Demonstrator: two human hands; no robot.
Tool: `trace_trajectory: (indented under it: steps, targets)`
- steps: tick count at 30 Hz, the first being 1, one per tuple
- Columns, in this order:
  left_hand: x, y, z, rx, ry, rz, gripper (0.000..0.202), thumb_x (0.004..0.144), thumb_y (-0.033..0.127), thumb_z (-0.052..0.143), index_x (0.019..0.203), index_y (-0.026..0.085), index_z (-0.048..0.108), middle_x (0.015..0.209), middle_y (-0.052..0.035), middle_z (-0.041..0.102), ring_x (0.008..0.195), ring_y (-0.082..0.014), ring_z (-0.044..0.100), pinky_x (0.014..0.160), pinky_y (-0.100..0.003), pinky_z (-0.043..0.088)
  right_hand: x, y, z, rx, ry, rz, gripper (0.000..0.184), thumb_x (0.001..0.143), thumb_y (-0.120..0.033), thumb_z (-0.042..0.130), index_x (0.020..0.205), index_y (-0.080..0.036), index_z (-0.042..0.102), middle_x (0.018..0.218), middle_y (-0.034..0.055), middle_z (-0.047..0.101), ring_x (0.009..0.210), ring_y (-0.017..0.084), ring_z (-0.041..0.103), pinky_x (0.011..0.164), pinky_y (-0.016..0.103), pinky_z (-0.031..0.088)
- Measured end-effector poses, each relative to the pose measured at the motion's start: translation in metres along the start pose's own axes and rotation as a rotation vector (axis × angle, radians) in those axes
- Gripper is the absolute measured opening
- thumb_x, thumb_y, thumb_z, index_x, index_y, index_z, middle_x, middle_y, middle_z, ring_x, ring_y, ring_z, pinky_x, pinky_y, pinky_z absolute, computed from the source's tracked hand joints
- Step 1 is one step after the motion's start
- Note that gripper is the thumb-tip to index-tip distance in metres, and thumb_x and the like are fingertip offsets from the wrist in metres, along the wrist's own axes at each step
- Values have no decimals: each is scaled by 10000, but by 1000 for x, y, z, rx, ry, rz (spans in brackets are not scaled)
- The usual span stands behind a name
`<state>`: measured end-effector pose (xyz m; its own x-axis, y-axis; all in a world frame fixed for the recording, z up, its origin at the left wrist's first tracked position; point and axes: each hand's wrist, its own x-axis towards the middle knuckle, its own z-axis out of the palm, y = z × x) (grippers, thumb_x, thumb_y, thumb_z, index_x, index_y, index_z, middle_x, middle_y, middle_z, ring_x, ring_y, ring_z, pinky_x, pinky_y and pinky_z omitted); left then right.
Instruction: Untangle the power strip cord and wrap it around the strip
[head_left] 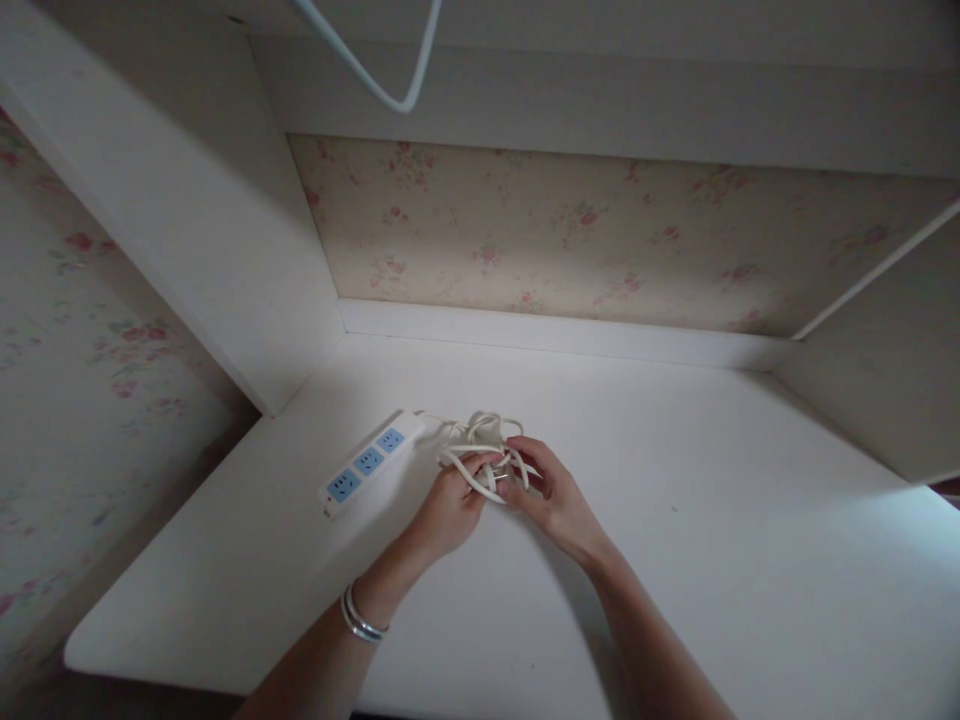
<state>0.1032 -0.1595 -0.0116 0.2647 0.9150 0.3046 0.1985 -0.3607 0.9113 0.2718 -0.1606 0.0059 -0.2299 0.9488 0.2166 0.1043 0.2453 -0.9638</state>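
Cord (480, 440) in both hands' grip

Dim, soft picture; right-side glare, warped edges, faint shadows.

White power strip (371, 463) flat on desk, cord (484, 450) bunched in loops

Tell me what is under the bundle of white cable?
The white cable bundle lies on the white desk, beside the power strip. Both hands, left and right, hold it; their fingers hide its near part.
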Motion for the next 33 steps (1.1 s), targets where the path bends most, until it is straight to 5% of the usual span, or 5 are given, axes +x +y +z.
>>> trace_trajectory:
  steps: [12, 17, 21, 27, 33]
  targets:
    - [0, 9, 0, -16, -48, 26, 442, 752, 14, 501, 1152, 196, 545, 1127, -77, 625, 976, -199, 591, 859, -331, 478, -2, -3, 8, -63, -112, -70, 373, 788, -347, 674, 1158, -315, 630, 1311, 65, 463, 1246, 218, 437, 1045, 384, 382]
    - [-2, 7, 0, -12, -30, -3, 396, 839, 140, 540, 1226, 213, 496, 1219, -85, 586, 1111, -208, 547, 978, -362, 417, 3, 1, 6, 212, 79, 39, 314, 761, -383, 694, 1051, -282, 628, 1280, 45, 489, 1095, 198, 544, 941, 355, 455]
    - [-3, 8, -1, -42, -46, -65, 347, 863, 181, 539, 1206, 222, 505, 1193, -75, 598, 1086, -201, 563, 965, -356, 429, 6, 4, 2, 469, 316, 286, 247, 790, -460, 626, 872, -228, 601, 1004, 24, 607, 800, 156, 611, 731, 311, 503]
    - [-2, 5, -2, -2, -25, 10, 365, 862, 161, 530, 1222, 222, 522, 1242, -79, 576, 1161, -204, 523, 1017, -374, 397, 5, 1, 6, 432, -41, 396, 293, 744, -414, 684, 878, -157, 646, 706, 21, 626, 594, 101, 510, 573, 229, 391]
    - [-5, 0, -4, 75, -40, -19, 414, 872, 195, 521, 1283, 233, 480, 1288, -94, 557, 1186, -210, 515, 1021, -389, 408, 5, 0, 1, 296, -122, 413, 321, 712, -445, 715, 740, -138, 629, 712, 18, 623, 660, 113, 521, 646, 240, 388]
